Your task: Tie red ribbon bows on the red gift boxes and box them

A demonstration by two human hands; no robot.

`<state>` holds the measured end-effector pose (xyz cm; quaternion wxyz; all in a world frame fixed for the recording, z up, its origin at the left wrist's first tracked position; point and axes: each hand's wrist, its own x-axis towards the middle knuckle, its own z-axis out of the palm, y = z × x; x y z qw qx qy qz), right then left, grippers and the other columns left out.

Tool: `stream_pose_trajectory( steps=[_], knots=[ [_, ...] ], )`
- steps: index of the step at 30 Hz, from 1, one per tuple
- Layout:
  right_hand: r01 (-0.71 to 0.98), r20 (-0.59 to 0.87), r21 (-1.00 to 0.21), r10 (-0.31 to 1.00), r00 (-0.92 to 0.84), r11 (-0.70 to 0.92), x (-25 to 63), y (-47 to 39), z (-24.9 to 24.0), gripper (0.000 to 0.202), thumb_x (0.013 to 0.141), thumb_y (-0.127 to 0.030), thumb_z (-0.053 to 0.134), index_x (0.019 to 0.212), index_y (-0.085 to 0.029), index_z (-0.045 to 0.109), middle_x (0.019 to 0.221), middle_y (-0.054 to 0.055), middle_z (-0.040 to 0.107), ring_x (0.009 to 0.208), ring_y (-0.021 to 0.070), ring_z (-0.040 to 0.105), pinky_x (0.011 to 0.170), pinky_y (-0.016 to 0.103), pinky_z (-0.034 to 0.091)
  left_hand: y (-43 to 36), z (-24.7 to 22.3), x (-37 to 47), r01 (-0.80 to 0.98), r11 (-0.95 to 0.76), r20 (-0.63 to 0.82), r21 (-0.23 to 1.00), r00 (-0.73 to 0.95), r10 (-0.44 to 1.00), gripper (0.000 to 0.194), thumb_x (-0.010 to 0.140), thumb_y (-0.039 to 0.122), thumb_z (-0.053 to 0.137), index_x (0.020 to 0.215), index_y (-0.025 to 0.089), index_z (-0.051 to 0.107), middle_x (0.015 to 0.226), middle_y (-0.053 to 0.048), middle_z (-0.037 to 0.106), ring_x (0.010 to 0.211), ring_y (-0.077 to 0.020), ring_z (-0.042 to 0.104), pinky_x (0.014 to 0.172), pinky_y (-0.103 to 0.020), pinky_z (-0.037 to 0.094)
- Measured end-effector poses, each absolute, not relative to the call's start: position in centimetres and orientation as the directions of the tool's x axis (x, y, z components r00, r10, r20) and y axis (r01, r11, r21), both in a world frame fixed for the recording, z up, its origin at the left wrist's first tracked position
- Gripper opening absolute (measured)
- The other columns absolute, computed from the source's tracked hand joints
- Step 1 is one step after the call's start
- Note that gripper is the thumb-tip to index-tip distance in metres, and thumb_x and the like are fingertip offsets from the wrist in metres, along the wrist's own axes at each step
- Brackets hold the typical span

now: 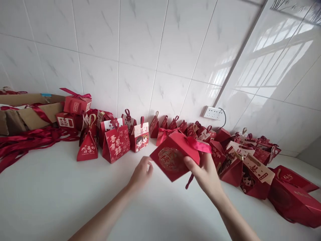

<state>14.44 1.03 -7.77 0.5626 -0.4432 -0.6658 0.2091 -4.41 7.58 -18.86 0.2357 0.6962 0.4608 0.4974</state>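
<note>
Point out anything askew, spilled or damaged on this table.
Only the loose ribbons look untidy, sprawling in a tangle in front of the cardboard box, while the gift boxes nearby stand upright. No spill or damage shows.

Red box point(175, 156); gold-patterned; tilted, held in midair.

Left hand point(140, 173) and right hand point(207, 175) bare, left one slightly blurred. Slim wrists point(129, 188); forearms point(106, 211) bare, slender.

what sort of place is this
Probably an indoor room, perhaps a home or small workroom: a white tabletop stands by marbled wall tiles with a power strip, and holds many red gift boxes.
</note>
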Motion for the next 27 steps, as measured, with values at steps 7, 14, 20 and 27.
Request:
stream_pose_trajectory(
  steps=[7, 14, 20, 27],
  knots=[
    [0.591, 0.402, -0.748, 0.915, 0.038, 0.303, 15.3, 2.1, -13.1, 0.066, 0.058, -0.057, 0.076, 0.109, -0.022, 0.052, 0.109, 0.011, 0.051, 0.102, 0.0317, 0.054, 0.075, 0.046, 0.053, 6.6, -17.6, -4.1, 0.294, -0.418, 0.429, 0.860, 0.032, 0.903, 0.033, 0.082, 0.026, 0.043, 0.114, 0.018, 0.048, 0.120, -0.011, 0.057, 0.115, -0.0220, 0.054, 0.090, -0.037, 0.048],
    [0.205, 0.137, -0.966, 0.986, -0.096, 0.155, 16.5, 2.8, -14.8, 0.044, 0.085, -0.061, 0.045, 0.081, -0.018, 0.055, 0.078, 0.004, 0.063, 0.066, 0.0166, 0.062, 0.063, 0.032, 0.051, 5.5, -16.7, -4.3, 0.050, -0.360, 0.330, 0.932, 0.297, 0.896, 0.068, 0.083, 0.051, 0.047, 0.139, 0.014, 0.035, 0.138, -0.014, 0.048, 0.126, -0.0285, 0.047, 0.104, -0.040, 0.040],
    [-0.093, 0.040, -0.996, 0.911, -0.410, 0.002, 18.1, 3.5, -15.1, 0.066, 0.076, -0.079, 0.034, 0.069, -0.017, 0.056, 0.046, -0.001, 0.055, 0.032, 0.0120, 0.047, 0.037, 0.027, 0.039, 5.9, -16.4, -4.7, 0.047, -0.303, 0.272, 0.952, 0.324, 0.906, 0.068, 0.080, 0.048, 0.052, 0.139, 0.017, 0.037, 0.142, -0.011, 0.046, 0.128, -0.0298, 0.046, 0.100, -0.038, 0.044],
    [-0.016, -0.039, -0.998, 0.768, -0.639, -0.064, 19.1, 2.4, -13.4, 0.034, 0.071, -0.043, 0.073, 0.061, -0.014, 0.058, 0.046, -0.004, 0.052, 0.034, 0.0063, 0.043, 0.032, 0.019, 0.031, 5.6, -15.6, -4.9, 0.120, -0.350, 0.287, 0.929, 0.361, 0.887, 0.050, 0.078, 0.043, 0.052, 0.122, 0.017, 0.050, 0.131, -0.013, 0.051, 0.118, -0.0300, 0.052, 0.097, -0.043, 0.044]
  ],
)
